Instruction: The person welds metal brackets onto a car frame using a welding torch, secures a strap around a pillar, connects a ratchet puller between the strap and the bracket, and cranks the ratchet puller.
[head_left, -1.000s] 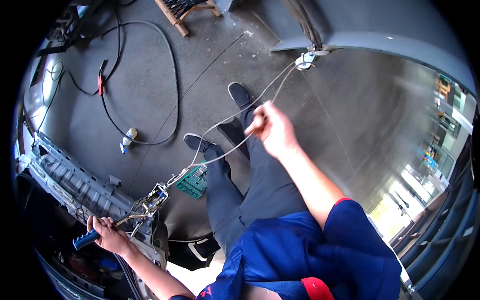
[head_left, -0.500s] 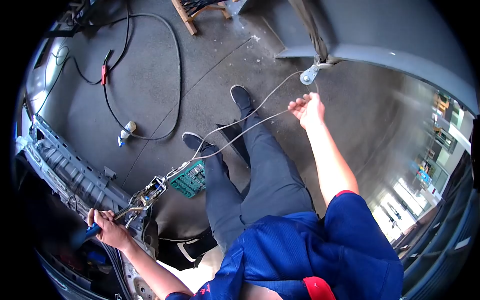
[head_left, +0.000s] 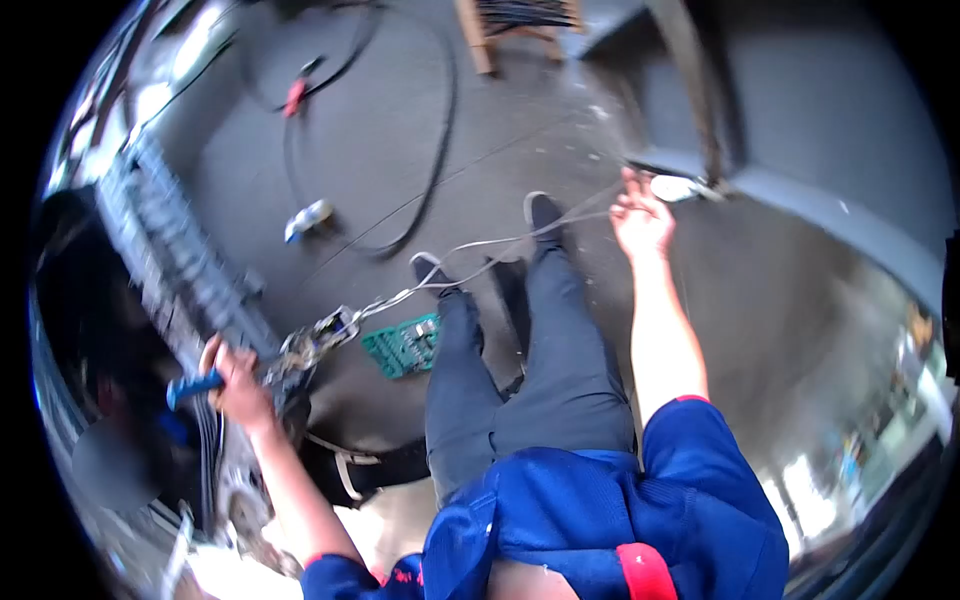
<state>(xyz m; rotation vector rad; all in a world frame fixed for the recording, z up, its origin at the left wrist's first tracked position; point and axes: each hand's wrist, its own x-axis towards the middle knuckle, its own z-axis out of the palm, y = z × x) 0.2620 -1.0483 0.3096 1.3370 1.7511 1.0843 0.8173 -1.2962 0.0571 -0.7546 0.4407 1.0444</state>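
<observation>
My left hand (head_left: 240,385) is closed around the blue grip (head_left: 192,388) of a lever on a metal cable puller (head_left: 325,335), which is blurred. Two strands of thin wire cable (head_left: 480,243) run from the puller across in front of my legs toward a pulley block (head_left: 675,188). The pulley hangs by a strap (head_left: 690,80) at the edge of a large grey panel. Beside the pulley, my right hand (head_left: 643,218) has its fingers bent at the cable, seemingly pinching one strand; motion blur softens the fingertips.
A teal tool case (head_left: 400,347) lies on the floor near my feet. Beyond are a white bottle (head_left: 308,220), a looped black hose (head_left: 448,120) with a red clamp (head_left: 295,97), and a wooden stand (head_left: 480,45). A vehicle's metal frame (head_left: 190,240) is at left.
The view has shifted, moving the scene right. My left hand has moved forward with the blue grip. My right hand has moved slightly left relative to the pulley, staying at the cable.
</observation>
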